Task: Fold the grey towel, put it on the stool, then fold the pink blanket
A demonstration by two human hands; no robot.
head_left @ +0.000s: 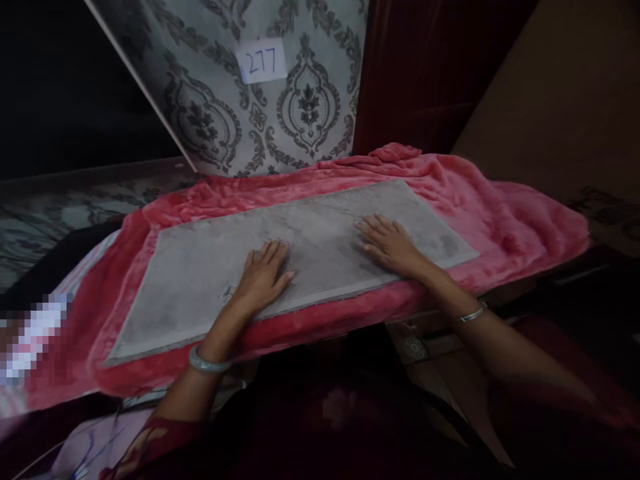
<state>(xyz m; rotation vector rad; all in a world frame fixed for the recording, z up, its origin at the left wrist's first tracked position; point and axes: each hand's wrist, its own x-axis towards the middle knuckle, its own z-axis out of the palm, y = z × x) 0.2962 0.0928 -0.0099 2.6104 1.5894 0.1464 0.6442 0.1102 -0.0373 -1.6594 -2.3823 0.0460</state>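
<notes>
A long grey cloth (320,223) lies flat on a pink-red plush blanket (500,220). My left hand (263,277) rests palm down on the cloth, left of its middle, with the thumb stretched to the right. Beside that hand's wrist, a small dark-and-white mark (229,293) shows on the cloth. My right hand (390,245) lies flat on the right half, fingers pointing left and away from me. Neither hand grasps anything. A pale bangle (207,362) circles my left wrist, and a thin silver bracelet (473,313) is on my right arm.
Behind the blanket rises a wall with grey damask wallpaper (310,107), bearing a paper marked 277 (261,60). A dark red panel (410,73) stands to its right. A large black screen-like surface (75,87) fills the upper left. Striped fabric (87,270) sticks out at the left.
</notes>
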